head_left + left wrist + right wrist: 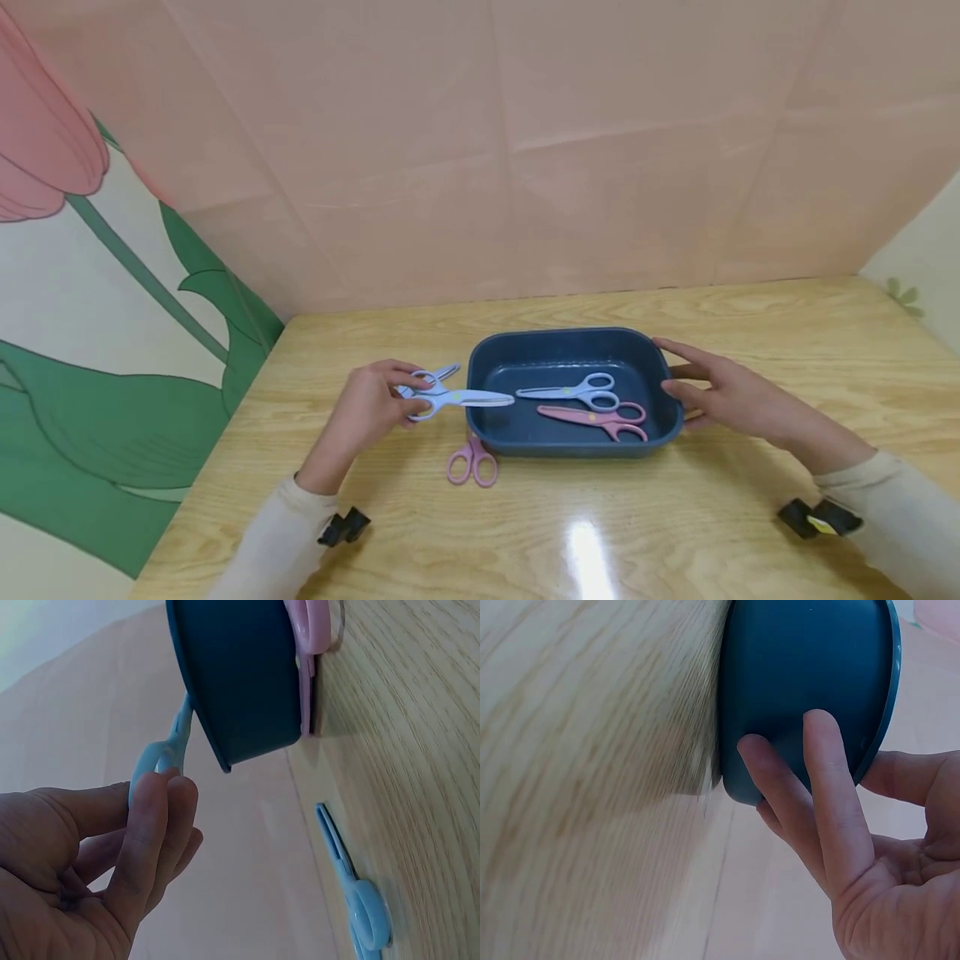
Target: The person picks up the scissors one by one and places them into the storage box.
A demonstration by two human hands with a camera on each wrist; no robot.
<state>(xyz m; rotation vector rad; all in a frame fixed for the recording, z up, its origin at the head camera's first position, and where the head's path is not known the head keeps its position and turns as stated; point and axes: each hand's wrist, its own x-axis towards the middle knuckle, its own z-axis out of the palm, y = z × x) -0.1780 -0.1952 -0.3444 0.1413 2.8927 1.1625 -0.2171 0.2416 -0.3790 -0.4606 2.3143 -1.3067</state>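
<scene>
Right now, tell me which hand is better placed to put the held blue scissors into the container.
Probably the left hand: it pinches the blue scissors, whose blades reach over one end of the container. The right hand holds the opposite end.

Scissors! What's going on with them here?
Somebody's left hand pinches blue scissors that poke over the edge of a dark blue tub, while the right hand holds the tub's other end. One blue pair and one pink pair lie inside. Another blue pair and another pink pair are on the table.
</scene>
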